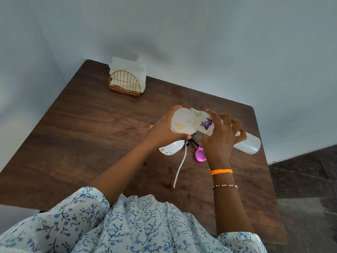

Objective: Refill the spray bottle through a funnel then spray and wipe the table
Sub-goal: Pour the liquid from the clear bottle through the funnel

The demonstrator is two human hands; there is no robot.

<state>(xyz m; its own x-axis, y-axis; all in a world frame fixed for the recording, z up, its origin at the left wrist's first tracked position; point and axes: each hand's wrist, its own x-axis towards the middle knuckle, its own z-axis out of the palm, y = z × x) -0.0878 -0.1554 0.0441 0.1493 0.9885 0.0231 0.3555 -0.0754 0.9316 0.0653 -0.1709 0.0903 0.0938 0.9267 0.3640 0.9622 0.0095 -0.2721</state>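
My left hand (pixel 164 130) holds a translucent white funnel (pixel 180 125) above the dark wooden table (pixel 91 134). Below that hand shows part of the white spray bottle (pixel 169 149); how the funnel meets it is hidden. My right hand (pixel 220 137) grips a long clear refill bottle (pixel 249 145) with a purple label, tilted so that its open threaded mouth lies over the funnel's bowl. The spray head, black with a long white dip tube (pixel 179 168), lies on the table between my arms. A pink cap (pixel 200 155) lies next to my right wrist.
A gold wire napkin holder (pixel 125 84) filled with white paper napkins stands at the table's far left corner, by the grey wall. The table's right edge runs close to my right arm, with dark tiled floor (pixel 306 189) beyond it.
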